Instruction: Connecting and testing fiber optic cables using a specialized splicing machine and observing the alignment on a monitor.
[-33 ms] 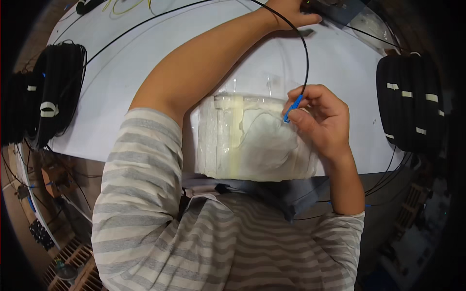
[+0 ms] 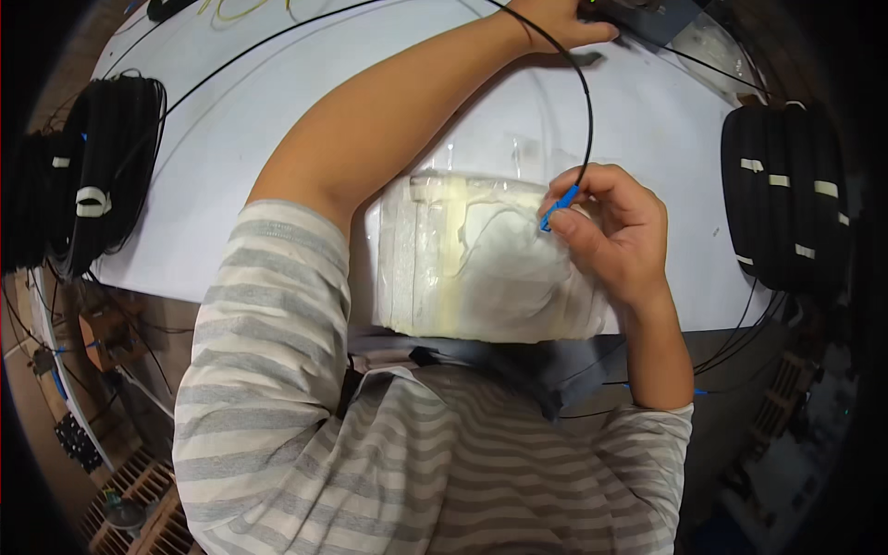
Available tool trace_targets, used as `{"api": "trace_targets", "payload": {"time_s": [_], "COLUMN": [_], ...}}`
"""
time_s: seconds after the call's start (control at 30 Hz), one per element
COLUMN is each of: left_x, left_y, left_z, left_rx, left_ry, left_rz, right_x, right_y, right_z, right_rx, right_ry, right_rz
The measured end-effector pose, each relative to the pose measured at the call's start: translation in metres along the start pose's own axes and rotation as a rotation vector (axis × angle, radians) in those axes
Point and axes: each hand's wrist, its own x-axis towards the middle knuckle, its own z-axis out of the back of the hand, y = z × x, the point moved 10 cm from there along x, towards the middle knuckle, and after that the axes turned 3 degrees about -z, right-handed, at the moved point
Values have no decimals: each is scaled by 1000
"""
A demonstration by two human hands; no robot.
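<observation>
My right hand [image 2: 615, 231] pinches a small blue connector [image 2: 559, 207] at the end of a thin black cable [image 2: 589, 102]. It holds it just above a white block wrapped in clear film [image 2: 462, 268] at the table's near edge. From the connector the cable arcs up and away toward the far side. My left arm stretches across the white table [image 2: 277, 111], and my left hand [image 2: 555, 18] rests against a dark grey device [image 2: 657, 17] at the far edge. The top of the picture cuts off its fingers.
Two thick coils of black cable bound with white tape sit on the table, one at the left edge [image 2: 102, 176] and one at the right edge [image 2: 786, 194]. More thin black cables run across the table's far side. Crates and wires lie on the floor at lower left.
</observation>
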Motion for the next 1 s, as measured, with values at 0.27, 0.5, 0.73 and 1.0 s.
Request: {"api": "trace_targets", "payload": {"time_s": [0.27, 0.5, 0.73, 1.0], "left_x": [-12, -12, -11, -9], "left_y": [-17, 4, 4, 5], "left_z": [10, 5, 8, 8], "left_rx": [64, 91, 83, 94], "left_ry": [-83, 30, 12, 21], "left_rz": [-251, 96, 52, 85], "right_x": [1, 7, 22, 16], "right_y": [33, 39, 46, 39], "right_z": [-30, -44, -47, -55], "right_rx": [-298, -418, -356, -371], "right_ry": [173, 297, 242, 251], "right_rz": [390, 321, 390, 427]}}
